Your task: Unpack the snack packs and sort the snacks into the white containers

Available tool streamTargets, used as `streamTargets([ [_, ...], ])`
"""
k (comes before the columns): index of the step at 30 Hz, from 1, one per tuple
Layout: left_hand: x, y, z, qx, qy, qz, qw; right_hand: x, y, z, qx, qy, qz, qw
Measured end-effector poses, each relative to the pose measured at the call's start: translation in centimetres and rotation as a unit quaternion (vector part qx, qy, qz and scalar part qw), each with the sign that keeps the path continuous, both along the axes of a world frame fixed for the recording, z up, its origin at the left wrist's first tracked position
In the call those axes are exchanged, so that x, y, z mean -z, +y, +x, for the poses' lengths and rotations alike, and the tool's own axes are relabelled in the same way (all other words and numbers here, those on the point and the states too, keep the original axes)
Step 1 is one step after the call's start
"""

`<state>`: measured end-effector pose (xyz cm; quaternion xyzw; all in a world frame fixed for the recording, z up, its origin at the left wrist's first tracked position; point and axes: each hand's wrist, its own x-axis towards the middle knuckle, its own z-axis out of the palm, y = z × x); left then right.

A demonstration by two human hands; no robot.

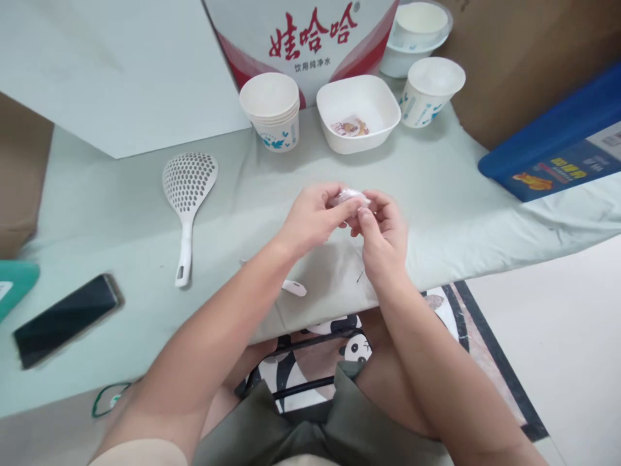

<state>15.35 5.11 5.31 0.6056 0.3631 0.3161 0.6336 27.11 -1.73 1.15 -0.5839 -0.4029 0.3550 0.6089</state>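
Observation:
Above the cloth-covered table, my left hand point(313, 217) and my right hand point(385, 236) meet with their fingers closed on a small crinkled clear plastic wrapper point(353, 196). What is inside the wrapper, if anything, cannot be made out. Below my left wrist lies a small white handle point(294, 288), and my forearm hides the rest of that piece. Near my right wrist a thin dark sliver point(360, 276) rests on the cloth. A white slotted skimmer point(189, 188) lies to the left of my hands.
Stacked paper cups point(274, 133), a white square bowl point(358, 139) with a small printed packet, and another paper cup point(427, 103) stand at the back before a printed carton point(310, 39). A blue box point(553, 149) is at right. A phone point(68, 320) lies left.

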Motion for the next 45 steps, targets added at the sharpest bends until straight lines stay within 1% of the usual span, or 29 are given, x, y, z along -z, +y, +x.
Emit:
streamTargets([
  [3,-0.1,2.9,3.9,0.012,-0.005,0.012,1.000,0.6,1.8,2.3,0.052,0.029,-0.010,0.998],
  [5,-0.3,5.1,6.4,0.016,0.017,0.049,0.999,0.9,3.1,4.0,0.089,0.059,-0.017,0.994],
  [7,-0.5,7.4,8.6,0.032,0.061,0.102,0.992,1.2,4.2,5.6,0.128,0.089,-0.014,0.988],
  [10,-1.0,11.0,11.5,0.062,0.110,0.153,0.980,1.6,5.0,7.6,0.171,0.122,-0.008,0.978],
  [13,-1.8,14.7,14.1,0.095,0.151,0.203,0.963,2.1,5.3,8.7,0.199,0.129,-0.015,0.971],
  [15,-2.3,17.1,15.8,0.107,0.166,0.239,0.951,2.6,5.5,9.0,0.206,0.124,-0.015,0.971],
  [18,-3.1,20.2,18.2,0.097,0.175,0.273,0.941,3.4,5.7,9.2,0.195,0.098,-0.003,0.976],
  [22,-3.6,23.2,20.6,0.104,0.189,0.298,0.930,4.2,5.1,9.5,0.167,0.059,0.009,0.984],
  [23,-3.6,23.8,21.0,0.107,0.197,0.303,0.926,4.4,4.9,9.5,0.162,0.055,0.009,0.985],
  [25,-3.3,25.0,21.7,0.091,0.216,0.310,0.921,4.6,4.4,9.7,0.153,0.054,0.008,0.987],
  [28,-2.5,26.4,22.5,0.031,0.243,0.312,0.918,4.6,3.7,9.8,0.141,0.055,-0.002,0.989],
  [30,-1.8,27.0,22.9,0.006,0.265,0.303,0.915,4.6,3.3,9.8,0.130,0.050,-0.010,0.990],
  [32,-1.2,27.3,23.3,0.003,0.290,0.272,0.918,4.5,2.9,9.6,0.119,0.041,-0.016,0.992],
  [34,-0.8,27.5,23.8,0.011,0.310,0.221,0.925,4.4,2.7,9.5,0.111,0.026,-0.019,0.993],
  [37,-0.5,27.7,24.6,0.015,0.315,0.163,0.935,4.2,2.5,9.3,0.108,-0.003,-0.020,0.994],
  [42,-0.6,28.4,25.2,-0.017,0.309,0.149,0.939,4.0,2.5,9.3,0.100,-0.050,-0.035,0.993],
  [45,-0.6,28.7,25.2,-0.022,0.309,0.139,0.941,3.9,2.6,9.2,0.093,-0.065,-0.044,0.993],
])
